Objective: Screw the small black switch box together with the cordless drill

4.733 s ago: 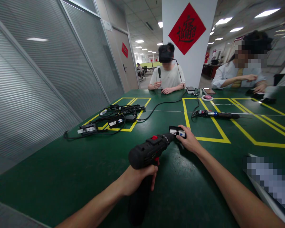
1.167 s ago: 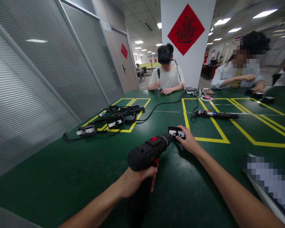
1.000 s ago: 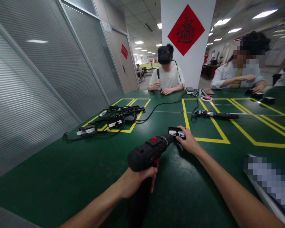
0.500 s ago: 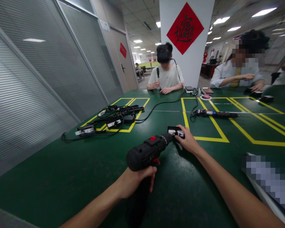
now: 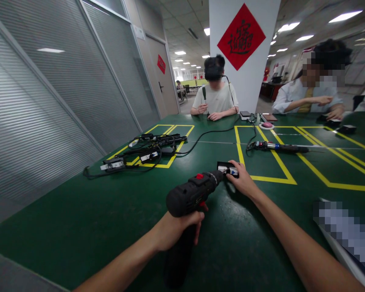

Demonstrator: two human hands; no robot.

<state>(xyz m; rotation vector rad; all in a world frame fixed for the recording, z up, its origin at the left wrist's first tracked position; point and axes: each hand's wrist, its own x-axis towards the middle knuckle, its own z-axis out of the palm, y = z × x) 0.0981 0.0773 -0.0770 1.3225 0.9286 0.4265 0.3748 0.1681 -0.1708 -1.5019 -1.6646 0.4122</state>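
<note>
The cordless drill [image 5: 194,194], black with a red switch on top and a red trigger, stood at the near middle of the green table [image 5: 88,227], its chuck pointing to the far right. The left hand [image 5: 182,228] was wrapped around its grip, the index finger by the trigger. At the front, the thin bit reached a small black case with a white inner part [image 5: 221,167]; whether it sat in a screw was too small to tell. The right hand [image 5: 242,179] grasped the right end of that case, thumb on the near side and fingers over the top. To the left, a tangle of black cables and devices [image 5: 152,151] lay across a yellow tape outline, and one cable ran from it to the far side. On the right, a dark slim tool with a blue band [image 5: 287,148] lay across other yellow tape lines. At the far side, a co-worker [image 5: 215,96] in a headset held an upright screwdriver [image 5: 204,94]; a second co-worker [image 5: 295,95] sat to the far right. A pale-edged flat item [image 5: 340,243], its top blurred, lay at the near right.
</note>
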